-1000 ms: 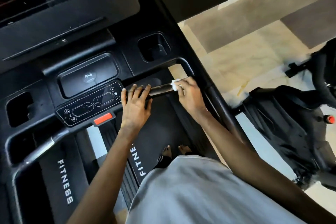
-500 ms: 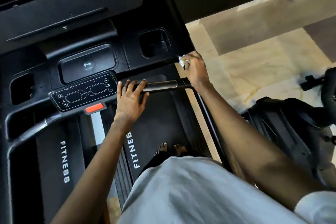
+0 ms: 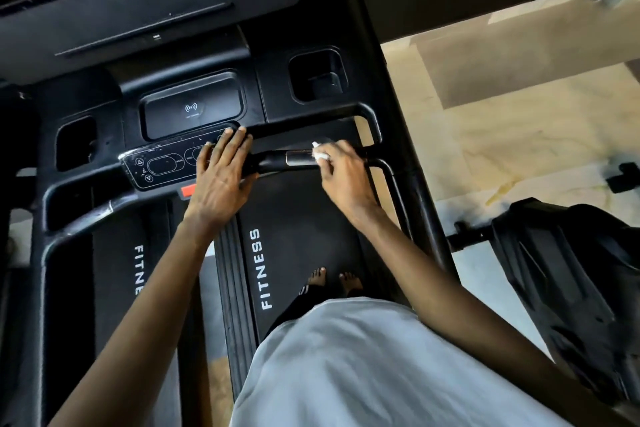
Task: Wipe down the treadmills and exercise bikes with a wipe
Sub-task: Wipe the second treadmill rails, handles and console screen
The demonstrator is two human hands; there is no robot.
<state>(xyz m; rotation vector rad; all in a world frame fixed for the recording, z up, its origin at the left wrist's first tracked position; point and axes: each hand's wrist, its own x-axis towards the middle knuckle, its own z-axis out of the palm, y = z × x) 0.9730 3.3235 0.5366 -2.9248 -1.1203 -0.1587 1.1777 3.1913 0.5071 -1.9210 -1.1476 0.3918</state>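
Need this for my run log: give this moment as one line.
left hand flat on control panel | right hand pinches wipe against treadmill handlebar | phase: wiping

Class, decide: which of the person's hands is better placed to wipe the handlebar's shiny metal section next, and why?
Right. The right hand holds the white wipe against the handlebar, right at its metal section. The left hand rests flat on the control panel and handlebar, holding no wipe.
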